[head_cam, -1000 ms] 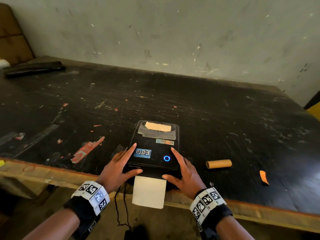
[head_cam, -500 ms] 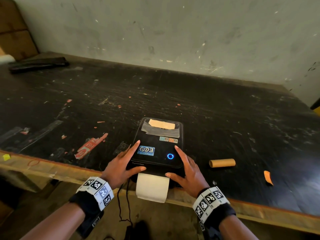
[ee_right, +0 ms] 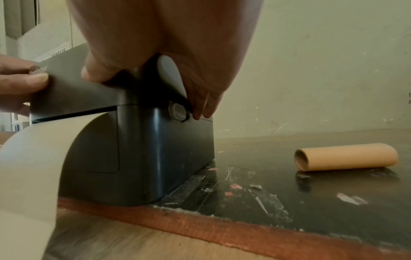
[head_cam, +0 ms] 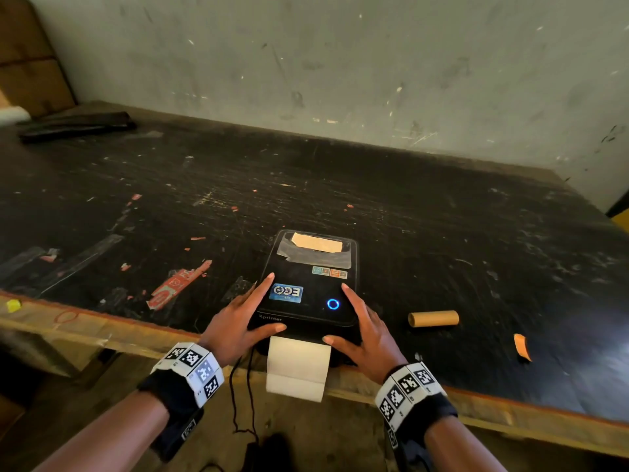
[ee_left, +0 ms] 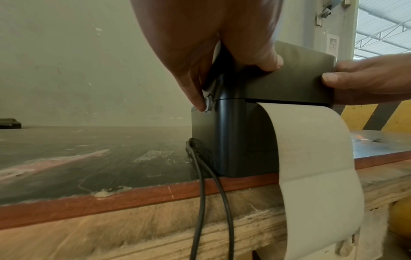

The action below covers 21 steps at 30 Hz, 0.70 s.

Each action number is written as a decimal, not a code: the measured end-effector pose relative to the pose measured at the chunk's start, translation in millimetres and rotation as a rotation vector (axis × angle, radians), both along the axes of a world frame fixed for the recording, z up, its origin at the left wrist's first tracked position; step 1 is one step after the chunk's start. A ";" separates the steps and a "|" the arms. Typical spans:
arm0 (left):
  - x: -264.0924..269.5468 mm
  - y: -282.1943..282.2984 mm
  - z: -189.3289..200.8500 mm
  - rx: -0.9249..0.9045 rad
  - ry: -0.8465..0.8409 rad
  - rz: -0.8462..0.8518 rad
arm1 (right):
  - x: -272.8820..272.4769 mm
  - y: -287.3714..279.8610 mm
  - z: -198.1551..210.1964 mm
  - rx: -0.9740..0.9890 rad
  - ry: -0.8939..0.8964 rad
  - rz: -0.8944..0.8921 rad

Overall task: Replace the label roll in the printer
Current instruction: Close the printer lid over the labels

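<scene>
The black label printer [head_cam: 308,287] stands at the table's front edge with its lid down and a blue ring lit. A white label strip [head_cam: 297,366] comes out of its front slot and hangs over the edge. My left hand [head_cam: 255,313] rests on the lid's left front corner, index finger straight on top and thumb along the front. Its other fingers touch the grey side latch [ee_left: 208,102]. My right hand [head_cam: 355,323] mirrors this on the right corner, fingertips beside the right latch [ee_right: 176,110]. An empty cardboard core [head_cam: 433,318] lies right of the printer.
The black cable [head_cam: 238,396] drops from the printer's left side over the wooden table edge [head_cam: 102,335]. An orange scrap [head_cam: 522,347] lies at the right, a torn red label [head_cam: 177,284] at the left, and a dark flat object [head_cam: 75,126] at the back left by the wall.
Both hands stay in the same places on the printer. The hanging label strip bends slightly differently over the table edge.
</scene>
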<state>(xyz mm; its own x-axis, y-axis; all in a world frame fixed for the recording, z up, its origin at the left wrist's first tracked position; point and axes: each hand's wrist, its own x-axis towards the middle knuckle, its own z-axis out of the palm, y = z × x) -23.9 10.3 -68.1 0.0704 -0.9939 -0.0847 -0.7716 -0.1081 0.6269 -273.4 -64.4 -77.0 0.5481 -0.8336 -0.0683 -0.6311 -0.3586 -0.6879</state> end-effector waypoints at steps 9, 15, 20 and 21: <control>2.1 -1.6 -3.9 0.000 0.000 0.020 | 0.1 -2.2 -5.1 0.013 -0.022 -0.007; 2.3 -1.3 -4.6 -0.008 0.018 0.003 | 0.2 -2.4 -4.6 0.022 -0.017 -0.012; 2.2 -1.9 -5.2 -0.003 0.019 0.003 | 0.0 -2.4 -4.4 0.015 -0.010 -0.014; 2.3 -2.2 -5.2 0.000 0.019 0.005 | 0.0 -2.2 -4.1 0.017 -0.009 -0.012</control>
<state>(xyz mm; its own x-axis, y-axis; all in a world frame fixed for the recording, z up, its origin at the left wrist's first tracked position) -21.7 8.1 -73.4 0.0733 -0.9936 -0.0859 -0.7592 -0.1114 0.6412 -273.4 -66.6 -81.1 0.5386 -0.8390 -0.0774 -0.6289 -0.3391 -0.6996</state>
